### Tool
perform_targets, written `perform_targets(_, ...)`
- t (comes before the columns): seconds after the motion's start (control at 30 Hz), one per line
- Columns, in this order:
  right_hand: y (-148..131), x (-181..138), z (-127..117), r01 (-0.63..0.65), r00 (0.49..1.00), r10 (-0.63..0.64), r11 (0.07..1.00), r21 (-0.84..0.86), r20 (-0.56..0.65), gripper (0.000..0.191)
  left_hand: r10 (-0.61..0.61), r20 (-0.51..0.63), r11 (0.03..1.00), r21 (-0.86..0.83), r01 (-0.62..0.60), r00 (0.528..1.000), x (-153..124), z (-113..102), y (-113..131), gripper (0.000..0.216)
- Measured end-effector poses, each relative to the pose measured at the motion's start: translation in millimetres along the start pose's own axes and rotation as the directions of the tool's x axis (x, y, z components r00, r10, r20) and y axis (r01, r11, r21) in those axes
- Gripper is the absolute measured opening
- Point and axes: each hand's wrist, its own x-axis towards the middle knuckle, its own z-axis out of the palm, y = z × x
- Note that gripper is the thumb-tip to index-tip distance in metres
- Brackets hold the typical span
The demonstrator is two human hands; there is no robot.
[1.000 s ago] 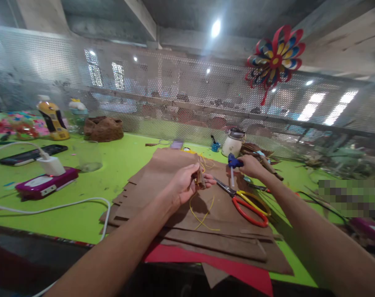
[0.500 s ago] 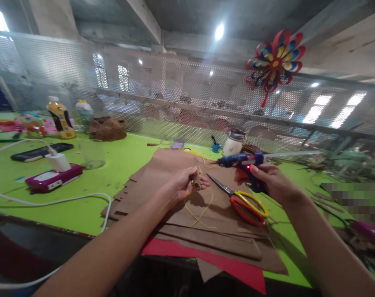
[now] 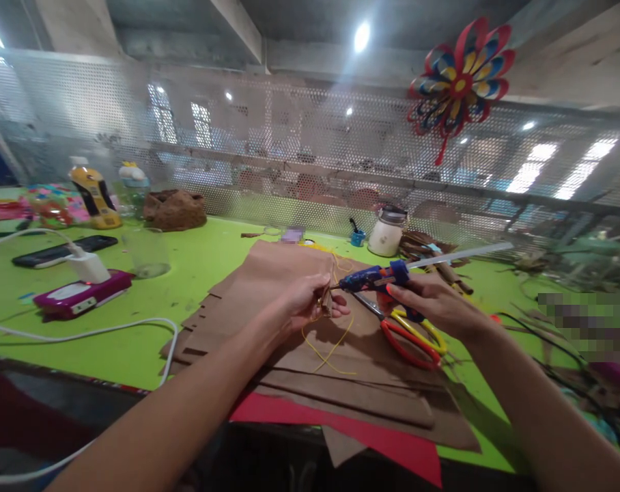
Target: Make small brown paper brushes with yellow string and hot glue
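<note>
Near the left edge of the bright green counter [image 3: 136, 301] sits a flat purple power strip [image 3: 105, 290] with a white plug [image 3: 91, 266] in it. Further right, above a stack of brown paper sheets [image 3: 248, 342] reaching the front edge, the left hand [image 3: 308, 298] has its grip closed on a small folded brown piece [image 3: 328, 301]. A thin yellow string [image 3: 326, 358] lies crossed below. The dark blue glue gun [image 3: 369, 279] has just come leftward: half a second ago its nozzle stood apart from the piece; now it is at it, touching or just beside, I cannot tell which. Both hands thus meet at one spot; whether glue flows does not show. Red-and-yellow-handled metal scissors [image 3: 384, 326] lie below the gun, whose handle the right hand [image 3: 427, 299] grips.
</note>
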Motion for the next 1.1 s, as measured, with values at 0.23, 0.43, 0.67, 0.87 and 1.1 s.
perform_targets(0.23,1.8,-0.2,0.1,0.011,1.000,-0.010,0.999,-0.046,0.008,0.037,-0.001,0.012,0.999,0.033,0.001,1.000,-1.2,0.8,-0.1,0.018)
perform_targets(0.43,3.1,-0.2,-0.2,0.013,1.000,-0.014,0.999,-0.043,-0.005,0.035,0.007,0.027,0.997,0.076,-0.009,1.000,-1.7,0.9,0.3,0.018)
perform_targets(0.67,1.2,0.5,0.7,0.047,0.999,-0.048,0.988,-0.144,-0.002,0.038,-0.015,0.016,0.993,0.116,0.013,1.000,1.8,-1.6,-1.7,0.021)
perform_targets(0.87,0.6,1.0,1.0,0.052,0.999,-0.054,0.980,-0.192,-0.002,0.037,-0.020,0.054,0.994,0.106,0.014,0.998,3.8,-4.1,-3.9,0.023)
perform_targets(1.1,4.9,0.2,-2.3,0.045,0.999,-0.047,0.974,-0.222,-0.007,0.037,-0.017,0.077,0.995,0.098,0.009,0.997,3.2,-5.6,-4.2,0.024)
